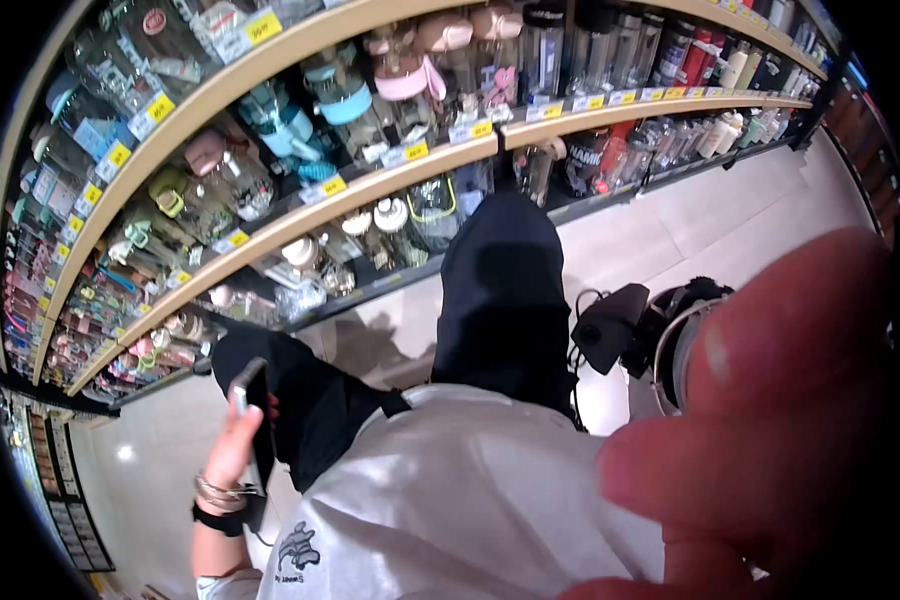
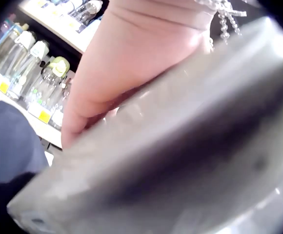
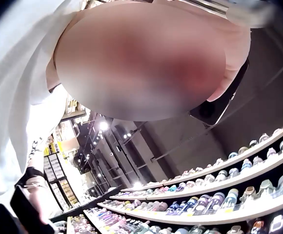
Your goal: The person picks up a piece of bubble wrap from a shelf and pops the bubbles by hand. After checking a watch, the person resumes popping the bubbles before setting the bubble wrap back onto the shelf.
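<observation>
At the lower left of the head view, my left hand [image 1: 232, 450] grips a slim dark phone [image 1: 263, 440] with a silvery edge. Close up in the left wrist view, the phone [image 2: 180, 146] is a blurred grey slab with the fingers [image 2: 75, 119] bent along its far side. My right hand [image 1: 770, 430] looms blurred and very large at the right of the head view, close to the camera. In the right wrist view the right hand [image 3: 236, 48] is up beside the head, its fingers overlapping a flat black device [image 3: 219, 105]; I cannot tell whether they hold it.
Curved shelves [image 1: 400, 165] of drinking bottles with yellow price tags stretch across the front. My dark-trousered knee [image 1: 500, 290] is close to the lowest shelf. Black gear with a looping cable [image 1: 610, 325] shows beside the right hand, over the pale tiled floor [image 1: 660, 230].
</observation>
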A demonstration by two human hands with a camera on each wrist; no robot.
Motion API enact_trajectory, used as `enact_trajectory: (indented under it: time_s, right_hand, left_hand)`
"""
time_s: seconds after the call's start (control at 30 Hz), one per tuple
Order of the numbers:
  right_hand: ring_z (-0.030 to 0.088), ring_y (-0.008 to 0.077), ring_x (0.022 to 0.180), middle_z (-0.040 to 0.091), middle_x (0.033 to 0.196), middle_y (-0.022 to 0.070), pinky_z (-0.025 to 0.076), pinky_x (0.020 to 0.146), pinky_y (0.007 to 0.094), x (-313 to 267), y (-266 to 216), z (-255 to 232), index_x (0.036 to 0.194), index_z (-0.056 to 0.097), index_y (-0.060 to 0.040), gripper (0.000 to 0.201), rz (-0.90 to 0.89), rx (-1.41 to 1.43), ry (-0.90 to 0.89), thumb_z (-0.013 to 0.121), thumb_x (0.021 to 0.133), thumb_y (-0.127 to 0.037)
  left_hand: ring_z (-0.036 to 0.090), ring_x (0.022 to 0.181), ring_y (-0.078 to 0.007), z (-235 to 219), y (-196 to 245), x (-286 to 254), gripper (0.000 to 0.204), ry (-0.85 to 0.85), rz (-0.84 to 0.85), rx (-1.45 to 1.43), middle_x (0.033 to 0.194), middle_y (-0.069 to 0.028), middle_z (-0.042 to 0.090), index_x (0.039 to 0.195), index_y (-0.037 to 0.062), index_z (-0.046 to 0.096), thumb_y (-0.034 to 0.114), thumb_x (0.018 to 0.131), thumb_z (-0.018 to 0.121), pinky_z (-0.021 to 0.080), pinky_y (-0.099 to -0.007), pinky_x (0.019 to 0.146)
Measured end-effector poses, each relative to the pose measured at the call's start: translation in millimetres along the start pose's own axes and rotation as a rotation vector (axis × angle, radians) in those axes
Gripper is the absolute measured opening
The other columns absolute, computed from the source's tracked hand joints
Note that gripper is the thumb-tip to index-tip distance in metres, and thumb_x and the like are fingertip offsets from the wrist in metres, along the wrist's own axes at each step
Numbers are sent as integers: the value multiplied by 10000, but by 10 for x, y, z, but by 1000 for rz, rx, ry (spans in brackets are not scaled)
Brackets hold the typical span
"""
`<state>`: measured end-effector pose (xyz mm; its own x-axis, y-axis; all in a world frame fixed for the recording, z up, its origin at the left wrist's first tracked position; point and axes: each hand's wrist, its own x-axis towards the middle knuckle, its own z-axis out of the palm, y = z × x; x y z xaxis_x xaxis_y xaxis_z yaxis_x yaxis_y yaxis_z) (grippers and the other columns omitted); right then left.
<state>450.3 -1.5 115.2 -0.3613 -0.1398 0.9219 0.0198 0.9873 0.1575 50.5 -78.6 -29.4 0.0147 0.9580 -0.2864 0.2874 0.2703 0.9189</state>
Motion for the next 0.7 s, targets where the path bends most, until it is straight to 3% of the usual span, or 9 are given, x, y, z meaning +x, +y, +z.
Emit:
enact_trajectory:
  time_s: [0.13,0.17,0.2,0.3,0.43,0.57,0.7]
  right_hand:
    - [477,200,656,519,733,12,384,640,369,-73,-13,-262,989,540,-152,203,-13,-98,-10,472,805,-205]
    - [473,200,660,516,733,12,380,646,373,-96,-12,-352,993,537,-158,204,-1,-127,-20,468,808,-211]
    - [470,201,664,514,734,11,375,651,376,-122,-11,-396,997,535,-164,206,15,-148,-30,463,811,-217]
    - [459,203,676,506,736,10,362,667,387,-131,-5,-447,1008,527,-181,210,24,-195,-33,450,820,-234]
    - [445,206,692,496,739,8,345,689,401,-85,-40,-493,1023,517,-204,216,9,-222,-10,432,832,-257]
    - [431,208,708,486,742,6,328,711,415,30,-194,-537,1038,508,-227,222,-11,-253,-28,414,844,-280]
    - [417,211,724,476,745,3,310,732,430,215,-265,-631,1054,498,-250,228,-78,-284,-21,396,856,-303]
  left_hand:
    - [412,822,-91,311,-188,201,569,-27,71,69,945,-5,441,1294,69,286,222,829,574,360,-222,775]
    - [407,834,-93,342,-180,201,568,-39,10,71,951,-6,429,1277,54,296,197,813,591,362,-227,786]
    - [437,912,-131,396,-257,231,585,-16,100,93,1010,-39,456,1263,32,306,191,790,609,369,-260,838]
    - [444,1059,-211,572,-99,136,616,90,104,229,1145,-129,468,1238,3,336,166,728,639,349,-315,920]
    - [459,982,-361,625,-243,58,792,291,209,760,1056,-182,472,1205,-12,363,265,572,751,393,-400,846]
    - [430,942,-316,769,-449,40,879,499,172,1063,1006,-134,437,1203,20,361,276,472,776,341,-421,808]
    - [396,985,-320,791,-550,4,913,576,175,1167,1075,-144,409,1220,34,359,297,452,777,308,-421,863]
